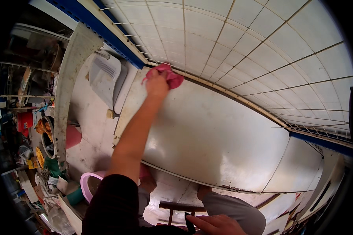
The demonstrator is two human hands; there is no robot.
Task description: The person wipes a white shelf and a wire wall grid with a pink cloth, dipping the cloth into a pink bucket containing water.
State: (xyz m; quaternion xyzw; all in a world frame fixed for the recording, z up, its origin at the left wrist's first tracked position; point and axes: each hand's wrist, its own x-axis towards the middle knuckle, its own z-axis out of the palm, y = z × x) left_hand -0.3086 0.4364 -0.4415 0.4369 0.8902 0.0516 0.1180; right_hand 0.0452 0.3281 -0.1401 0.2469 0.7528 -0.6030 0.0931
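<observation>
My left hand (158, 84) presses a pink cloth (175, 80) onto the far left corner of a pale, shiny shelf board (208, 129). The fingers are closed over the cloth, which bunches out to the right of them. That corner meets the lower rail of a white wire grid panel (239, 47). My right hand (217, 225) is at the lower edge, near my right knee, its visible fingers stretched to the left beside a dark strap (190, 224). Part of that hand is cut off by the picture's edge.
A grey dustpan (106, 76) and a brush (112, 114) lie left of the board. A pink basin (86, 184) stands near my left arm. Crowded shelves line the far left. A blue upright (117, 43) rises behind the corner. A brown wooden stool (178, 206) is between my legs.
</observation>
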